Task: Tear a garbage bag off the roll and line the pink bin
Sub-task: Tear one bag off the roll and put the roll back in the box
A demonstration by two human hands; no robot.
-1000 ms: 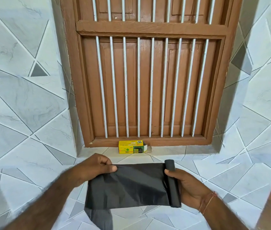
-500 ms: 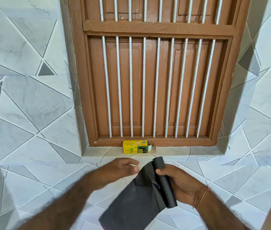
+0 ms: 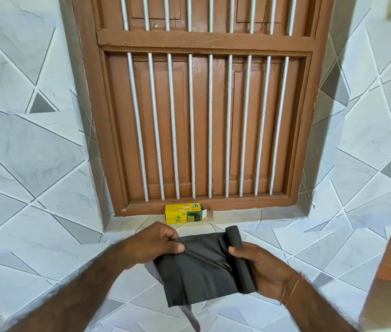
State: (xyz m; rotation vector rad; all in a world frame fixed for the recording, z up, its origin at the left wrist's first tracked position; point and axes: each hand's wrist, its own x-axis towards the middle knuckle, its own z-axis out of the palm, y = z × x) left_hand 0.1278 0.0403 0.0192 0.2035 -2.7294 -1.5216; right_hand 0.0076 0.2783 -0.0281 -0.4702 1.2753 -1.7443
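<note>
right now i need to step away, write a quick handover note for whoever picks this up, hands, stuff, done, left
Left hand: shut, pinching the top edge of the unrolled garbage bag.
Right hand: shut on the roll, held upright, thumb pressing on the sheet beside it.
Things: the bag is stretched between the two grips and joined to the roll. The yellow box lies open on the ledge below the barred window. The pink bin is out of view.
Done: one bag unrolled.
Left: tear it off, open it, line the bin.

Yellow box (image 3: pixel 183 213) below barred window (image 3: pixel 204 111)
</note>
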